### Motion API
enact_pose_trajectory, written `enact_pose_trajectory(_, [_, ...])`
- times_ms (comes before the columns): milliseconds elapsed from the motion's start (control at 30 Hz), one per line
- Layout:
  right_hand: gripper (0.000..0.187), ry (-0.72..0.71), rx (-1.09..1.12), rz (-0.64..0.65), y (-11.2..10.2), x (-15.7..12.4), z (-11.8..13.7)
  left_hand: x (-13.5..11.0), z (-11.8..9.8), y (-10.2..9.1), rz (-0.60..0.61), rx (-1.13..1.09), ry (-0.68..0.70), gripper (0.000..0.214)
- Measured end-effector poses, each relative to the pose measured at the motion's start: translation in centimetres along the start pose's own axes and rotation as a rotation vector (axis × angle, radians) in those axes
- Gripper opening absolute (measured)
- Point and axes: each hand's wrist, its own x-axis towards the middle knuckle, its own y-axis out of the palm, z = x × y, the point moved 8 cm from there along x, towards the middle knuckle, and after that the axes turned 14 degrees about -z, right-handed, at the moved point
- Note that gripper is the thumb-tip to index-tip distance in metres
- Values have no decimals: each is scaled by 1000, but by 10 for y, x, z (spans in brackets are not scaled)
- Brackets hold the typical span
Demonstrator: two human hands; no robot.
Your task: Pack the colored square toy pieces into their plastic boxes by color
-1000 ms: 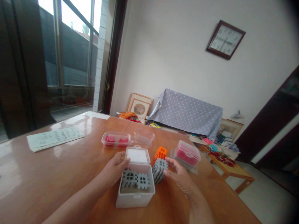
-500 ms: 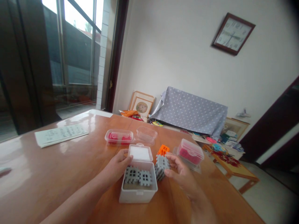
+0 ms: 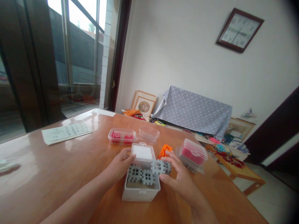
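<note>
A clear plastic box [image 3: 141, 195] with its hinged lid [image 3: 143, 152] tipped back stands in front of me on the table. Inside lie grey toy building blocks [image 3: 147, 177] with notched edges and window openings. My left hand [image 3: 123, 163] grips the box's left side by the hinge, thumb at the lid's edge and fingers partly hidden. Between thumb and fingers, my right hand [image 3: 174, 171] holds a stack of grey building blocks [image 3: 160, 166] over the box's right rim. Orange blocks [image 3: 165, 150] rest just behind it on the table.
Beyond the box are an open tub of red pieces [image 3: 121, 136] and an empty clear container [image 3: 149, 135]. To the right stands a lidded box of red pieces [image 3: 193, 154]. Paper sheets [image 3: 67, 133] lie on the left of the brown table [image 3: 70, 165].
My right hand has lifted the stack of grey blocks off the table and brought it left to the box's rim. My left hand stays on the box. The camera view has shifted slightly.
</note>
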Motion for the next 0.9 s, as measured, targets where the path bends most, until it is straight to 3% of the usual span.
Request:
enact_pose_trajectory(367, [48, -71, -72, 92, 28, -8, 13, 0, -4, -1, -11, 14, 79, 58])
enact_pose_trajectory(633, [52, -59, -93, 121, 30, -9, 9, 3, 0, -1, -6, 33, 86, 57])
enact_pose_trajectory(900, [17, -101, -73, 91, 27, -7, 21, 2, 2, 0, 19, 6, 55, 60])
